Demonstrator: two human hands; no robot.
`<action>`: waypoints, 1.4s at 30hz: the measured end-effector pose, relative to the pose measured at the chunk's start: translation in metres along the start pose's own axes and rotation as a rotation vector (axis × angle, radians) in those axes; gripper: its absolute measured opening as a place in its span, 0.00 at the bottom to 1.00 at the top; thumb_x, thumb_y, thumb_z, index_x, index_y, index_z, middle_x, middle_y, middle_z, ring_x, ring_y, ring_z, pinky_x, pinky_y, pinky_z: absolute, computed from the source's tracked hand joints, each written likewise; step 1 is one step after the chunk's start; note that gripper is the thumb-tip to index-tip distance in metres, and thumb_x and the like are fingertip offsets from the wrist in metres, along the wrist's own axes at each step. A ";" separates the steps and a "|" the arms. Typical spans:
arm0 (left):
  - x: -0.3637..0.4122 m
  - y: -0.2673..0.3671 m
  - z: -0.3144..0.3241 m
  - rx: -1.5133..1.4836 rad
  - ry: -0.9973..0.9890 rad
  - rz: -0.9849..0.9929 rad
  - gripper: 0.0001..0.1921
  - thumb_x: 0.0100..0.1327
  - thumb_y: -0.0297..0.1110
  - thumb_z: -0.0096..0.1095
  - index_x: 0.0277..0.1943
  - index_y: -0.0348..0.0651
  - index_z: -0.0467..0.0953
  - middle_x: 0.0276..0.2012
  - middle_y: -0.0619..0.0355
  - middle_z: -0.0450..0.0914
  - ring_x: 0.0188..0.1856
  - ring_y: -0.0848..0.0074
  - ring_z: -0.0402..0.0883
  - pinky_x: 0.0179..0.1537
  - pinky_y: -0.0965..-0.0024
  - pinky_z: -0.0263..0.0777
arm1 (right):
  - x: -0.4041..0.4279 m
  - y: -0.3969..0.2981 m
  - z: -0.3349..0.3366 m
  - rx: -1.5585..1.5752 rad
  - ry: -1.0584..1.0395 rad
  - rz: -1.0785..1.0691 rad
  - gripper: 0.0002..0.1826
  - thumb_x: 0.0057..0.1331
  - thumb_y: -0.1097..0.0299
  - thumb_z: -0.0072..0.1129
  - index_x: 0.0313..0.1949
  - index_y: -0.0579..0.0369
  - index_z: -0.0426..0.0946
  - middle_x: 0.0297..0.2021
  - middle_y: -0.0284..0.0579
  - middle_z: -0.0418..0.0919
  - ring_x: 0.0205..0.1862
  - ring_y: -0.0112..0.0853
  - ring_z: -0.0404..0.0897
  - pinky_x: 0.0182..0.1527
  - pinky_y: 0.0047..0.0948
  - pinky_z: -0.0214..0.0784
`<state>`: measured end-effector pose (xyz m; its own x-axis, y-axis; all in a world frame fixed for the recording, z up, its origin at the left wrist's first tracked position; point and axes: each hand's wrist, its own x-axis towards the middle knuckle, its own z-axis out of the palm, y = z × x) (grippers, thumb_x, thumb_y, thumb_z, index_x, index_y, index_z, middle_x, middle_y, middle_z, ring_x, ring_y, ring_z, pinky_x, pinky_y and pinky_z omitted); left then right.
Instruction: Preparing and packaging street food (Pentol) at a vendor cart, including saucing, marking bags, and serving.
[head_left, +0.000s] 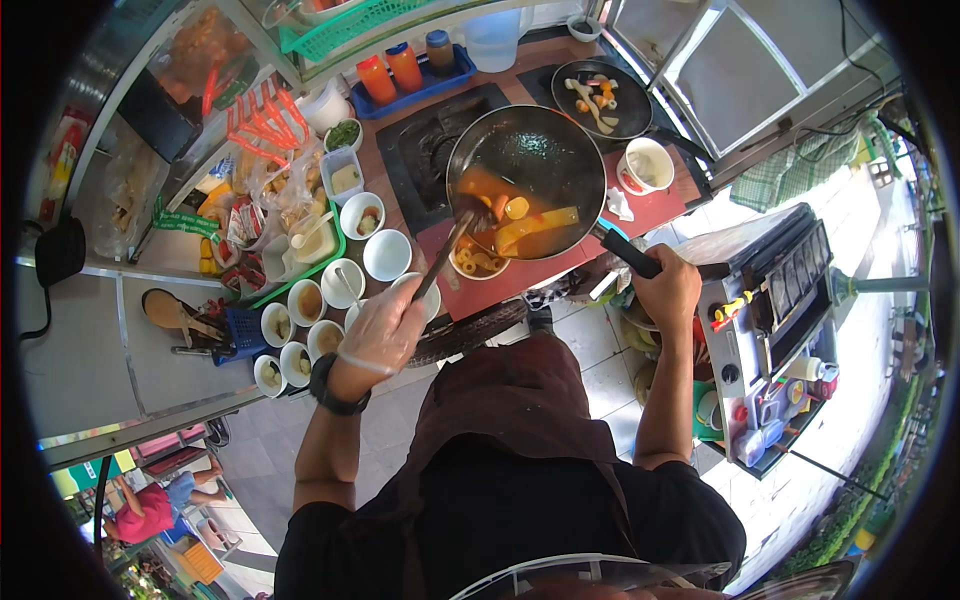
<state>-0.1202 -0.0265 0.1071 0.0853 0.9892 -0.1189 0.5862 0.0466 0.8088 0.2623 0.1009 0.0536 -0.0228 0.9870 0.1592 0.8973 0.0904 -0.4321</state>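
Observation:
My left hand (382, 326), in a clear plastic glove, grips the handle of a wooden spoon or spatula (450, 251). Its dark head lies in a black wok (532, 150), at the orange broth. My right hand (667, 285) is closed around the wok's black handle (632, 253). Orange broth, round slices and broad yellow pieces (536, 231) have gathered at the wok's near side. A bowl of ring-shaped food (480, 264) is partly hidden under the wok's near left edge; whether they touch, I cannot tell. A second black pan (637, 82) holds chopped pieces beyond the wok.
Several white bowls (388, 255) stand left of the wok, beside a green tray (339, 244) of packets. A stove (424, 139) lies behind, near sauce bottles (405, 67). A paper tub (645, 166) stands right. A person (146, 514) is at the far lower left.

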 end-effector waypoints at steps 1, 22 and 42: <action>0.007 -0.006 0.004 0.063 0.038 -0.002 0.15 0.74 0.32 0.54 0.55 0.31 0.77 0.39 0.38 0.82 0.40 0.43 0.81 0.45 0.52 0.74 | 0.000 -0.001 0.000 0.005 0.003 -0.002 0.11 0.53 0.65 0.74 0.36 0.53 0.85 0.28 0.50 0.86 0.33 0.48 0.87 0.38 0.40 0.77; -0.010 0.010 -0.007 -0.037 -0.043 -0.059 0.14 0.74 0.31 0.51 0.54 0.32 0.76 0.25 0.40 0.75 0.27 0.49 0.78 0.33 0.54 0.69 | 0.000 0.001 0.000 -0.003 -0.017 0.028 0.13 0.52 0.66 0.74 0.37 0.52 0.86 0.29 0.49 0.86 0.34 0.47 0.88 0.40 0.40 0.78; 0.021 -0.006 0.022 0.113 0.190 0.053 0.13 0.72 0.30 0.57 0.54 0.31 0.77 0.35 0.32 0.81 0.40 0.37 0.81 0.41 0.45 0.73 | -0.001 -0.002 0.003 -0.002 0.031 -0.028 0.10 0.55 0.66 0.71 0.36 0.50 0.84 0.27 0.49 0.85 0.32 0.50 0.86 0.37 0.43 0.76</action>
<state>-0.1046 -0.0085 0.0871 -0.0288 0.9987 0.0411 0.6721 -0.0111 0.7404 0.2593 0.1000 0.0515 -0.0340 0.9794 0.1989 0.8975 0.1175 -0.4250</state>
